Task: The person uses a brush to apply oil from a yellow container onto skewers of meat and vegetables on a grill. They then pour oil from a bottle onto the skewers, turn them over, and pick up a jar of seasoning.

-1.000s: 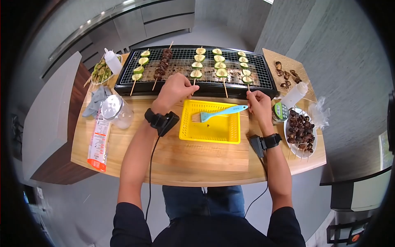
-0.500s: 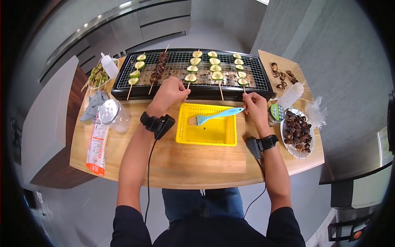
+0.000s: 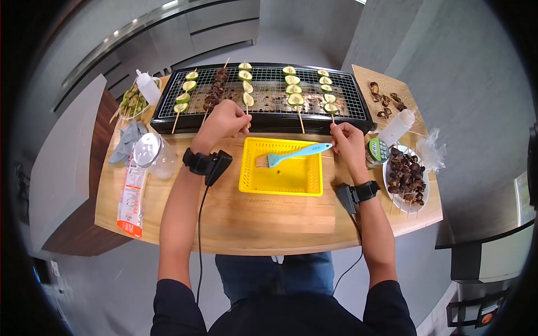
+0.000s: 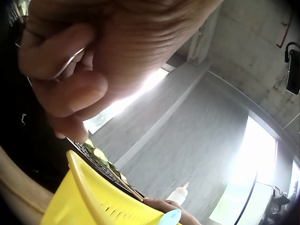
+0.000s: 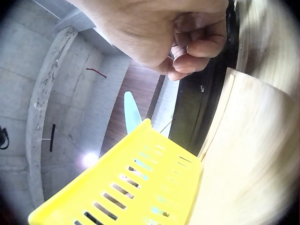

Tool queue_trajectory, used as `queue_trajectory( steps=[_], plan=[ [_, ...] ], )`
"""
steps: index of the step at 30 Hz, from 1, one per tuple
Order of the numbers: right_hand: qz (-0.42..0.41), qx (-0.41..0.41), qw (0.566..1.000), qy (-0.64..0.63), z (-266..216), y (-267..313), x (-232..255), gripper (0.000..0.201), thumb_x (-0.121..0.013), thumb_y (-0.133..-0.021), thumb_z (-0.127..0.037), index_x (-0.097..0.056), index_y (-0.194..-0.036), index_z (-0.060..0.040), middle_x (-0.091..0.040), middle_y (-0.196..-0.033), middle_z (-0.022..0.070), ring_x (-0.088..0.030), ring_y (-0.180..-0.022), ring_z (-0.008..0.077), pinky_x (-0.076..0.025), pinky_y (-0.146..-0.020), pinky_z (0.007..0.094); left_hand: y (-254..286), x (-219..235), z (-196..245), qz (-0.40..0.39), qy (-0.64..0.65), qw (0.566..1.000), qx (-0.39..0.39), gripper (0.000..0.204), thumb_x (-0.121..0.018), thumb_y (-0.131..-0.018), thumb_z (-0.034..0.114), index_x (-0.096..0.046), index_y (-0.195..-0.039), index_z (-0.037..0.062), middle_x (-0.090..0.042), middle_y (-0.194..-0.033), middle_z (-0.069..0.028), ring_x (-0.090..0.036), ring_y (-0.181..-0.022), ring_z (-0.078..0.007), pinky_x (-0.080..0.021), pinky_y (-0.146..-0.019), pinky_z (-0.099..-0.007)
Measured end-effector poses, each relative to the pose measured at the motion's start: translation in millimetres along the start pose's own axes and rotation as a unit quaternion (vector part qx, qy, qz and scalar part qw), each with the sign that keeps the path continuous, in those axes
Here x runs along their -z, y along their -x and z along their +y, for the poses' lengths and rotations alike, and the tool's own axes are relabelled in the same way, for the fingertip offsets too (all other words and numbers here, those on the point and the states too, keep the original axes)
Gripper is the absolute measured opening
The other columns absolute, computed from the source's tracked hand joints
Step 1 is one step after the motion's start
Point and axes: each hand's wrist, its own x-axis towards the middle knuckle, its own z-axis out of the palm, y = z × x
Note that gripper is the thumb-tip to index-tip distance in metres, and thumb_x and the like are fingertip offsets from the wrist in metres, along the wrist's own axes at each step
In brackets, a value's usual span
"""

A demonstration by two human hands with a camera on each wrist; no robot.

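Observation:
In the head view, my left hand (image 3: 227, 119) pinches the stick end of a skewer of green-rimmed vegetable slices (image 3: 245, 75) lying on the wire-topped grill (image 3: 274, 123). My right hand (image 3: 348, 143) grips the stick of the rightmost vegetable skewer (image 3: 329, 98) at the grill's front edge. Between these two lies another vegetable skewer (image 3: 295, 89). A dark brown skewer (image 3: 216, 89) is just left of the one in my left hand, and one more green skewer (image 3: 190, 86) sits farther left. The left wrist view shows curled fingers (image 4: 77, 96) above the yellow basket.
The yellow basket (image 3: 281, 193) holds a blue-handled brush (image 3: 308, 150) in front of the grill. Left are a squeeze bottle (image 3: 148, 87), a lidded jar (image 3: 162, 159), a grey cloth (image 3: 130, 140) and a packet (image 3: 131, 196). Right are another squeeze bottle (image 3: 397, 127) and plated dark skewers (image 3: 408, 173).
My left hand has moved left along the grill with its vegetable skewer, which now lies close beside the dark brown one. My right hand keeps its hold on the rightmost stick.

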Motion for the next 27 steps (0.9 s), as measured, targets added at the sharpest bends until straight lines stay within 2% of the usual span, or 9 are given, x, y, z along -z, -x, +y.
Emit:
queue_trajectory(
  steps=[7,10,15,17,19,21,24,27],
  plan=[
    [-0.004,0.002,1.000,0.000,0,-1,-1,0.029,-0.063,-0.094,-0.023,-0.058,-0.075,-0.0015,-0.056,-0.056,-0.0001,-0.045,-0.045,0.0039,-0.032,-0.042,0.0203,-1,-1,-4,-0.028,-0.010,0.999,0.032,0.032,-0.064,-0.090,0.021,-0.069,-0.077,-0.0076,-0.067,-0.064,-0.0077,-0.059,-0.049,-0.0089,-0.046,-0.047,-0.0215],
    [-0.010,-0.002,1.000,-0.006,1,-1,0,0.030,-0.062,-0.095,-0.023,-0.058,-0.075,-0.0013,-0.055,-0.056,-0.0002,-0.045,-0.044,0.0040,-0.031,-0.041,0.0204,2,-1,-2,-0.025,0.005,1.000,0.006,0.034,-0.065,-0.090,0.022,-0.068,-0.076,-0.0085,-0.067,-0.063,-0.0083,-0.058,-0.048,-0.0088,-0.045,-0.046,-0.0215],
    [-0.032,-0.012,0.998,-0.046,6,-4,3,0.030,-0.062,-0.096,-0.025,-0.059,-0.077,-0.0017,-0.055,-0.057,-0.0007,-0.044,-0.043,0.0042,-0.030,-0.040,0.0200,0,-3,-1,-0.011,0.032,0.999,0.017,0.032,-0.065,-0.090,0.018,-0.067,-0.074,-0.0094,-0.066,-0.061,-0.0091,-0.058,-0.046,-0.0096,-0.045,-0.045,-0.0227],
    [-0.023,-0.003,0.997,-0.071,5,-5,3,0.030,-0.062,-0.096,-0.025,-0.059,-0.077,-0.0019,-0.054,-0.057,-0.0009,-0.044,-0.043,0.0043,-0.030,-0.039,0.0201,-1,-2,4,-0.007,0.045,0.999,0.018,0.031,-0.064,-0.090,0.016,-0.067,-0.072,-0.0097,-0.066,-0.060,-0.0094,-0.059,-0.045,-0.0104,-0.045,-0.044,-0.0239],
    [-0.013,0.006,0.995,-0.094,4,-5,5,0.030,-0.062,-0.096,-0.025,-0.059,-0.077,-0.0021,-0.054,-0.057,-0.0011,-0.044,-0.042,0.0043,-0.029,-0.039,0.0201,2,0,7,-0.023,0.046,0.999,0.008,0.032,-0.065,-0.091,0.020,-0.068,-0.079,-0.0093,-0.067,-0.063,-0.0086,-0.053,-0.043,-0.0077,-0.042,-0.043,-0.0214],
    [0.012,0.015,0.993,-0.120,2,-5,5,0.029,-0.061,-0.096,-0.025,-0.060,-0.077,-0.0023,-0.054,-0.058,-0.0015,-0.044,-0.042,0.0046,-0.029,-0.039,0.0203,2,-4,10,-0.018,0.048,0.999,0.017,0.032,-0.064,-0.092,0.020,-0.067,-0.079,-0.0091,-0.067,-0.063,-0.0083,-0.052,-0.042,-0.0074,-0.041,-0.042,-0.0215],
    [0.002,0.006,0.995,-0.104,3,-4,5,0.029,-0.062,-0.095,-0.025,-0.060,-0.078,-0.0025,-0.055,-0.058,-0.0015,-0.044,-0.042,0.0044,-0.029,-0.039,0.0201,1,-10,6,-0.007,0.038,0.999,0.032,0.032,-0.065,-0.091,0.020,-0.067,-0.076,-0.0079,-0.066,-0.062,-0.0078,-0.052,-0.041,-0.0075,-0.041,-0.042,-0.0220],
    [-0.025,-0.009,0.996,-0.084,5,-4,4,0.029,-0.062,-0.095,-0.025,-0.060,-0.077,-0.0027,-0.055,-0.058,-0.0014,-0.045,-0.043,0.0040,-0.029,-0.039,0.0197,2,-13,2,-0.002,0.039,0.999,0.005,0.033,-0.065,-0.089,0.017,-0.065,-0.069,-0.0087,-0.065,-0.059,-0.0093,-0.055,-0.042,-0.0101,-0.042,-0.041,-0.0245]
  ],
)
